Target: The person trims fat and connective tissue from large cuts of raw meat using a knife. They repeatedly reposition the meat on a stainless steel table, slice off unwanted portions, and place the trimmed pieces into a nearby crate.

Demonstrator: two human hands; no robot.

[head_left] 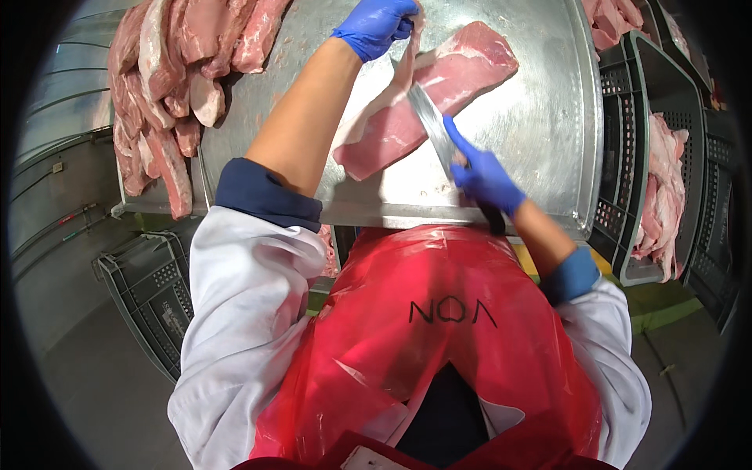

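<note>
A long piece of pink meat (392,125) lies slantwise on the metal table, with a pale strip of fat along its upper left side. My left hand (377,28), in a blue glove, is closed on the upper end of that strip (409,59) and holds it raised off the meat. In my right hand (486,172), also gloved in blue, is a knife (432,121) with a dark handle. The forefinger stretches along the back of the blade. Its tip end rests against the meat, beside the base of the lifted strip.
A heap of long meat pieces (168,78) covers the table's left end, some hanging over its edge. The metal table (548,157) has a raised rim. Dark crates (638,258) with pale trimmings (662,196) stand at the right. Another dark crate (149,298) is below left.
</note>
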